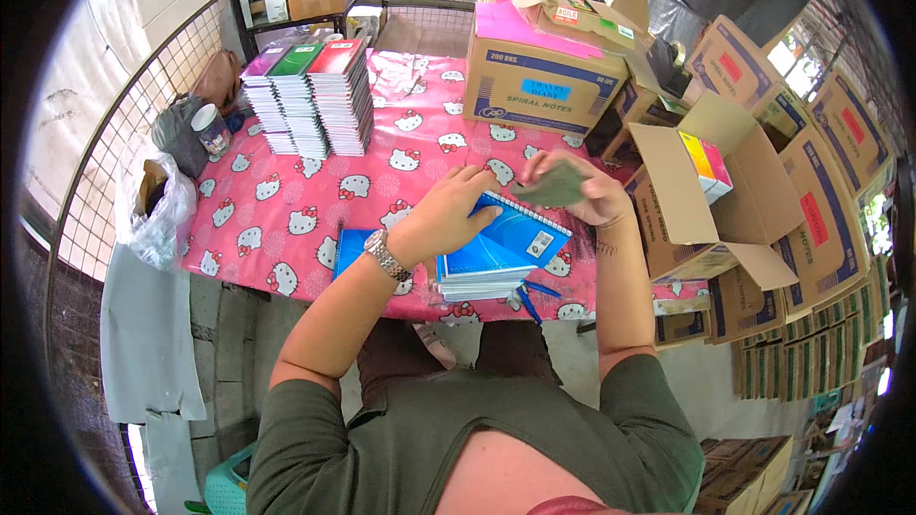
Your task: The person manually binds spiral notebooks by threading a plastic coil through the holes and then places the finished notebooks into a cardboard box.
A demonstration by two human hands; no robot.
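A stack of blue spiral notebooks [487, 272] sits at the table's near edge, its top notebook [520, 229] turned at an angle to those below. My left hand [453, 215], with a metal watch on the wrist, grips that top notebook by its upper left corner, thumb on the cover. My right hand [601, 195] holds a dark grey-green cloth [553, 185], blurred a little, just above the notebook's spiral edge. Another blue notebook [351, 250] lies partly hidden under my left forearm. Beside the stack's lower right corner is a blue pair of scissors [530, 300].
Tall notebook piles with purple, green and red covers [310, 100] stand at the back left, near a cup [211, 129] and a plastic bag [157, 205]. A closed carton [544, 81] is at the back; an open carton [687, 200] stands right. The tablecloth [420, 148] is pink.
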